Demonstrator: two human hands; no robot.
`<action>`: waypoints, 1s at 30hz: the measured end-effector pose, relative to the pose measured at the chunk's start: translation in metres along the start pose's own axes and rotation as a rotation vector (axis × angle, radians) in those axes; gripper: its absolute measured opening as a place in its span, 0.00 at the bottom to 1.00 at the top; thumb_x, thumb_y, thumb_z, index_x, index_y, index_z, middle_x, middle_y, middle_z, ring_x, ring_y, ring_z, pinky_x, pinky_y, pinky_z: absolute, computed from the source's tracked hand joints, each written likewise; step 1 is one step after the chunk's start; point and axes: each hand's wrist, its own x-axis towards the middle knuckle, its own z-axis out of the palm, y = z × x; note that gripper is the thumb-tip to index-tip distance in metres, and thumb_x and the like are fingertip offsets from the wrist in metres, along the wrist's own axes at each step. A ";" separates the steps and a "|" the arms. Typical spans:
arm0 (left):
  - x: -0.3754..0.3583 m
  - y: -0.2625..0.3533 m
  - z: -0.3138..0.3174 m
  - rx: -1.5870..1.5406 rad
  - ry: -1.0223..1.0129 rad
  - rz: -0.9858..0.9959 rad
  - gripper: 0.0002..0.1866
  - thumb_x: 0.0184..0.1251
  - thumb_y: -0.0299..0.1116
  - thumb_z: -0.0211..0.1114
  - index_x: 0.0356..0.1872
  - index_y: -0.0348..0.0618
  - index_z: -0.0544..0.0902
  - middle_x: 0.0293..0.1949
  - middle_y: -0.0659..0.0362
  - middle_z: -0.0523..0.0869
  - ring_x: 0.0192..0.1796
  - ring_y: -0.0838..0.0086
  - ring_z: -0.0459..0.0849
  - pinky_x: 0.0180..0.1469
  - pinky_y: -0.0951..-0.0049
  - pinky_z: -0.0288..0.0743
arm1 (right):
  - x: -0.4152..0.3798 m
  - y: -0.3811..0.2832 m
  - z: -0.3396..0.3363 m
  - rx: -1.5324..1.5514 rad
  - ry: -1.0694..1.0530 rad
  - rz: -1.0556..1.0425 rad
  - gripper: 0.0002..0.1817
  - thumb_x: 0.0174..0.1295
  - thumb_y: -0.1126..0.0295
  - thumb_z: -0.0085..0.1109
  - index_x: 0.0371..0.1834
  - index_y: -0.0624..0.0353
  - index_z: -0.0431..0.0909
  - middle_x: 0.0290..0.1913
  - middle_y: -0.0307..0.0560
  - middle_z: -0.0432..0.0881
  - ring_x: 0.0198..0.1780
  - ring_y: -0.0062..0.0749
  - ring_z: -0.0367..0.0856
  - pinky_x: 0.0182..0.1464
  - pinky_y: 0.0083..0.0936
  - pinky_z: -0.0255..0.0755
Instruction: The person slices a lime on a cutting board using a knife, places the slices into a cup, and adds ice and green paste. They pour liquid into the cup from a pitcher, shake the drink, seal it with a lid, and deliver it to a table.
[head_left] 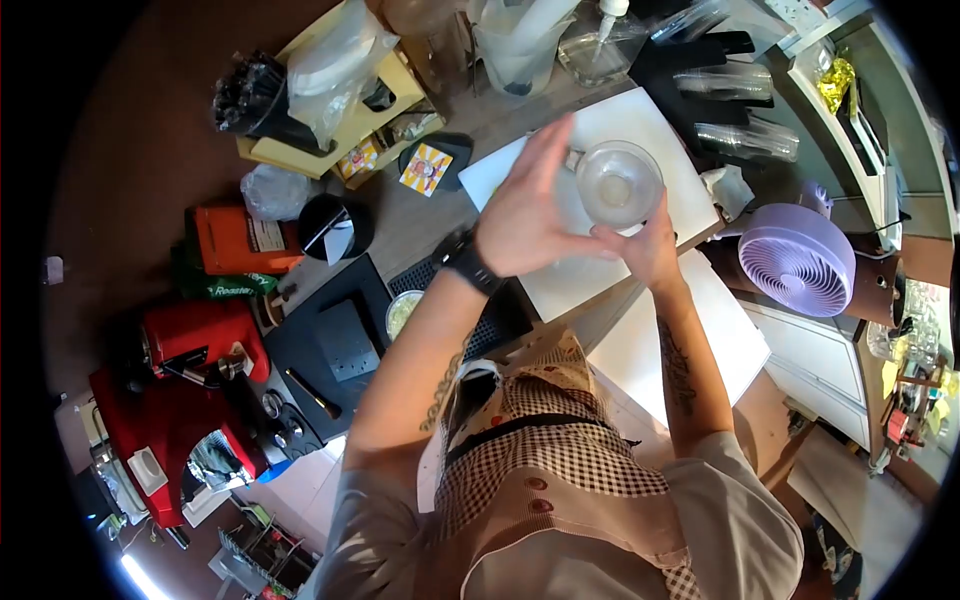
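Note:
A clear plastic cup (619,185) with a little pale liquid at the bottom stands over a white board (640,125) on the counter. My right hand (652,248) grips the cup from its near side. My left hand (528,205) is beside the cup on the left, fingers stretched out flat and pointing away, touching or almost touching the cup's wall. A black watch (468,266) sits on my left wrist.
A lilac desk fan (795,262) stands to the right. Stacked clear cups (745,140) lie behind the board. A red machine (190,390), a black scale (340,345), an orange bag (245,240) and bagged items in a yellow tray (335,75) fill the left.

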 end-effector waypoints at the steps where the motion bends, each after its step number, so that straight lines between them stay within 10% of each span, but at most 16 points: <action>1: -0.009 -0.007 -0.003 -0.048 -0.048 -0.126 0.69 0.38 0.52 0.88 0.78 0.27 0.56 0.74 0.37 0.66 0.76 0.46 0.66 0.77 0.55 0.63 | -0.001 0.008 0.000 0.010 -0.011 -0.012 0.52 0.45 0.71 0.84 0.74 0.63 0.61 0.64 0.55 0.78 0.66 0.42 0.77 0.69 0.35 0.70; 10: -0.096 -0.045 0.102 0.572 -0.416 -0.335 0.48 0.53 0.44 0.78 0.76 0.45 0.65 0.69 0.47 0.72 0.69 0.48 0.71 0.71 0.53 0.69 | 0.006 0.031 0.018 0.086 -0.115 0.034 0.48 0.45 0.72 0.84 0.70 0.65 0.65 0.63 0.52 0.79 0.65 0.39 0.78 0.69 0.35 0.71; 14: -0.107 0.037 0.025 0.142 -0.135 -0.481 0.53 0.47 0.41 0.82 0.77 0.44 0.66 0.61 0.49 0.74 0.65 0.54 0.76 0.66 0.62 0.75 | 0.009 0.024 0.028 0.089 -0.198 0.063 0.48 0.45 0.75 0.82 0.71 0.65 0.64 0.63 0.53 0.79 0.66 0.39 0.77 0.69 0.35 0.71; 19: -0.066 0.039 -0.005 -0.091 0.366 -0.085 0.51 0.43 0.35 0.87 0.72 0.38 0.69 0.60 0.47 0.74 0.65 0.54 0.75 0.69 0.60 0.71 | 0.010 0.037 0.067 0.366 -0.244 0.050 0.48 0.48 0.78 0.77 0.75 0.62 0.62 0.66 0.51 0.77 0.67 0.39 0.76 0.69 0.35 0.71; 26: -0.051 -0.004 0.018 0.099 0.337 -0.160 0.51 0.48 0.41 0.83 0.74 0.38 0.67 0.73 0.42 0.71 0.77 0.42 0.65 0.75 0.48 0.63 | 0.011 0.029 0.073 0.301 -0.228 -0.043 0.44 0.52 0.78 0.74 0.76 0.59 0.66 0.71 0.49 0.73 0.67 0.38 0.76 0.63 0.35 0.81; 27: -0.051 0.007 0.003 0.102 0.394 -0.107 0.50 0.49 0.42 0.82 0.75 0.38 0.67 0.73 0.42 0.71 0.77 0.42 0.65 0.76 0.47 0.63 | 0.009 -0.008 0.060 0.356 -0.268 0.180 0.48 0.51 0.78 0.74 0.79 0.62 0.61 0.76 0.51 0.68 0.73 0.43 0.71 0.73 0.43 0.70; 30: -0.041 0.000 -0.072 0.438 0.482 0.075 0.38 0.58 0.43 0.77 0.69 0.43 0.75 0.68 0.46 0.78 0.73 0.45 0.71 0.74 0.48 0.64 | -0.015 0.042 0.045 0.258 -0.128 -0.135 0.50 0.56 0.80 0.65 0.83 0.65 0.50 0.81 0.58 0.56 0.81 0.45 0.56 0.81 0.44 0.52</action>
